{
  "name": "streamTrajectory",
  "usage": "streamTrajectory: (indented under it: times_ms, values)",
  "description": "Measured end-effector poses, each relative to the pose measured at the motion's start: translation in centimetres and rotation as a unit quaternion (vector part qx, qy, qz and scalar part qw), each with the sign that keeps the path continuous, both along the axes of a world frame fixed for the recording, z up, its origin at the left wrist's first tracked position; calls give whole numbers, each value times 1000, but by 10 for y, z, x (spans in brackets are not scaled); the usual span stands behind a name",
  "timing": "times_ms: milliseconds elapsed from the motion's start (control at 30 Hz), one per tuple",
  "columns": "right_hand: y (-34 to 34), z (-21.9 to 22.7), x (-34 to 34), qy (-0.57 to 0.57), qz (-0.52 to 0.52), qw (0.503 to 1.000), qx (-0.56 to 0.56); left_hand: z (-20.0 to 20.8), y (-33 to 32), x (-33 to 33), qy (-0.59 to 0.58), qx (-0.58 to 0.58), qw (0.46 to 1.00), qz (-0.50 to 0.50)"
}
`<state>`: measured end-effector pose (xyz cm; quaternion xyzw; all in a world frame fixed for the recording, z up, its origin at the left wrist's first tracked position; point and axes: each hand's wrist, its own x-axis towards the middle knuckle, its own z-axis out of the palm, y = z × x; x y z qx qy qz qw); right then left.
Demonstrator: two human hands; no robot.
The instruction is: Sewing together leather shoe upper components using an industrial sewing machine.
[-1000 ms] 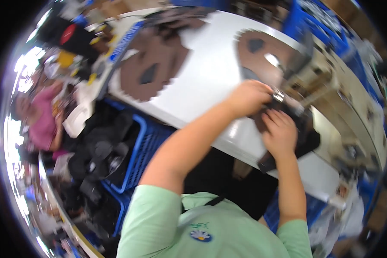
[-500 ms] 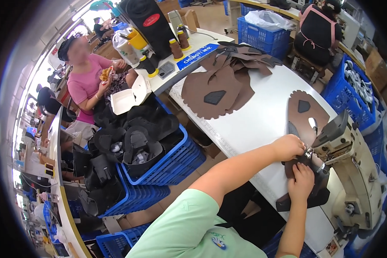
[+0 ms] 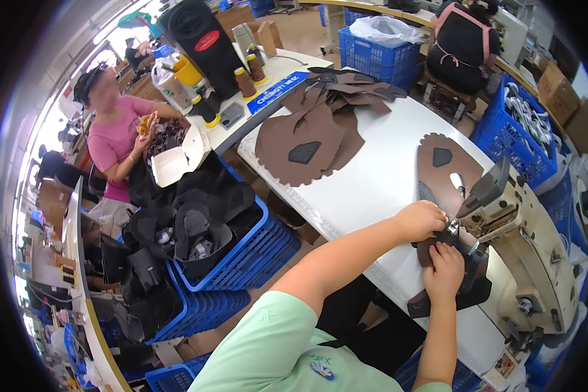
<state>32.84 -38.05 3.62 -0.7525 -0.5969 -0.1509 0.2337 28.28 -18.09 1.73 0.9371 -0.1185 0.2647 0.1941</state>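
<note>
A brown, flat cut piece with a scalloped edge and a dark patch lies under the head of a cream sewing machine. My left hand is closed beside the needle area, its fingers bunched over the piece; their tips and whatever is between them are hidden. Closer to me, my right hand lies flat on the darker part of the work, fingers stretched toward the needle. The presser foot shows between both hands. Farther left on the white table is a pile of similar brown pieces.
Blue crates of black parts stand left of the table. Thread cones and a black roll stand on the far bench. A person in pink sits at left holding food near an open carton. Another blue crate stands behind the machine.
The whole view has shifted slightly, so the scene sits farther left in the picture. Both hands keep nearly the same place and shape beside the needle.
</note>
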Motion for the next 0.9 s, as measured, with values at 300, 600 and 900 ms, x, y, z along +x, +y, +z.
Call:
streamTrajectory:
  times_ms: [300,600,900]
  values:
    - [2,0,0,-3,2,1000,13,3,0,-2,-12,-20,1000,-8]
    - [0,-2,0,-5,2,1000,9,-5,0,1,-15,-14,1000,-6]
    - [-1,-4,1,-2,-16,1000,-13,-9,-1,7,-40,-11,999,-12]
